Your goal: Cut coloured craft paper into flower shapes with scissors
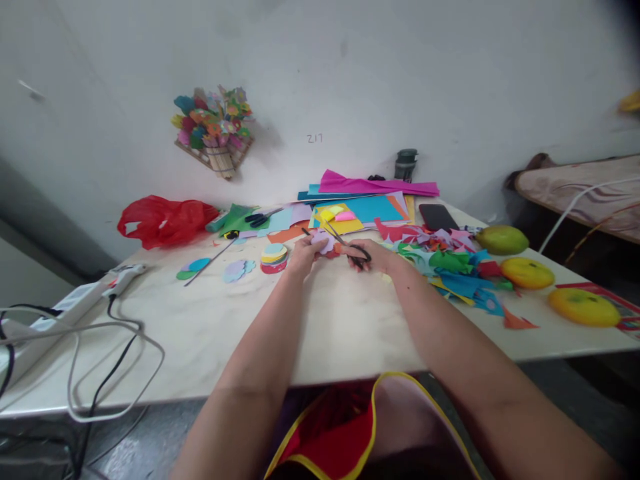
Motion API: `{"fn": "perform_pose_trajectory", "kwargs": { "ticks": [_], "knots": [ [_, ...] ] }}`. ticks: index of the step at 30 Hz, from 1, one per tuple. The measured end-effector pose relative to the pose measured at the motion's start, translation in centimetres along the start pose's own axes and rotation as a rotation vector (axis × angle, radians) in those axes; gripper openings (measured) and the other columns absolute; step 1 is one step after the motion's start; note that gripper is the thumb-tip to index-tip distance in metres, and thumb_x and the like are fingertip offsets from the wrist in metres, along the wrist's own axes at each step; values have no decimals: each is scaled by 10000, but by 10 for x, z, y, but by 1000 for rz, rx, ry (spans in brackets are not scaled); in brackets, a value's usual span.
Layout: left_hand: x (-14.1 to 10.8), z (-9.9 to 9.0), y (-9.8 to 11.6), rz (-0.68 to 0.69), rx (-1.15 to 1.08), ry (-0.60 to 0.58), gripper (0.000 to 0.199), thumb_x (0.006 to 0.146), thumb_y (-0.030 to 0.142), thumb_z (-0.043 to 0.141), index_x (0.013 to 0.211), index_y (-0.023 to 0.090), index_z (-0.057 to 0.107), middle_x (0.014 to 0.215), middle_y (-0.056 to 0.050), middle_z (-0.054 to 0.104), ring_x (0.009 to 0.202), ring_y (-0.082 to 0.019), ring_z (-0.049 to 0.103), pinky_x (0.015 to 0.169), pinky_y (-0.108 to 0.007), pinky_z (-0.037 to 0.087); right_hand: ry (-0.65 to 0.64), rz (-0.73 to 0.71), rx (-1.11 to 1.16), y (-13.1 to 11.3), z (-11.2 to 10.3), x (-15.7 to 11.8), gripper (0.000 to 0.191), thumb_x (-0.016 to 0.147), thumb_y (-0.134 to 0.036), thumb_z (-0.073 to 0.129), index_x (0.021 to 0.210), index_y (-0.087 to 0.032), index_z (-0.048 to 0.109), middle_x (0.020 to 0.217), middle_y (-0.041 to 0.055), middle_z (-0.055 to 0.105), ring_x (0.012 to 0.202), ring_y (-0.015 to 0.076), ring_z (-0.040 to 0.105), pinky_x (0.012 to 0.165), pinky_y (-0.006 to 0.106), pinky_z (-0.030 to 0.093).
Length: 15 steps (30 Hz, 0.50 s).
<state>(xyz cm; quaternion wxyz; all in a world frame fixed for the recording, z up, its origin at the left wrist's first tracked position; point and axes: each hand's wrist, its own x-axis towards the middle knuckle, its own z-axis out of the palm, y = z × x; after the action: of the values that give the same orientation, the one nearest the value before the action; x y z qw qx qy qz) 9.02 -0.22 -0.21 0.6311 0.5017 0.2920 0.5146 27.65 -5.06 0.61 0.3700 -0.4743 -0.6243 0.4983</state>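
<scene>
Lavender paper above the tabletop, near its middle, pinched between thumb and fingers of the left hand. Right hand curled round the black handles of the scissors, blades pointing up and left. Both forearms reach forward, converging. Left of the hands, stacked paper discs; right, heaped coloured scraps, then yellow fruit.

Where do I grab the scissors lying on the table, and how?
I'd take the scissors by their dark handles, reaching in from the left, near side. They seem to lie flat, with the handles towards the left and the blades pointing right, so your fingers should stay off the blades.
</scene>
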Motion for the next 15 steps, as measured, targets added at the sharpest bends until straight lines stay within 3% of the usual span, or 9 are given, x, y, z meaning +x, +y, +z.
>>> {"fn": "perform_pose_trajectory", "kwargs": {
  "ticks": [7, 15],
  "knots": [
    [1, -1, -1, 25, 17, -16, 272, 506, 275, 837, 642, 115, 664, 604, -46, 646, 548, -122, 576, 567, -243, 464, -58, 17, -41, -11, -3, -9, 232, 864, -373, 592, 777, -160, 563, 552, 0, 602, 364, 76, 481, 312, 185, 248],
    [3, -5, -4, 37, 12, -3, 289, 517, 288, 834, 691, 111, 686, 638, -49, 666, 573, -128, 595, 559, -231, 457, -63, -8, -39, -5, -5, -4, 250, 817, -379, 622, 718, -163, 544, 573, 4, 603, 388, 81, 508, 329, 192, 276]
  ]
}}
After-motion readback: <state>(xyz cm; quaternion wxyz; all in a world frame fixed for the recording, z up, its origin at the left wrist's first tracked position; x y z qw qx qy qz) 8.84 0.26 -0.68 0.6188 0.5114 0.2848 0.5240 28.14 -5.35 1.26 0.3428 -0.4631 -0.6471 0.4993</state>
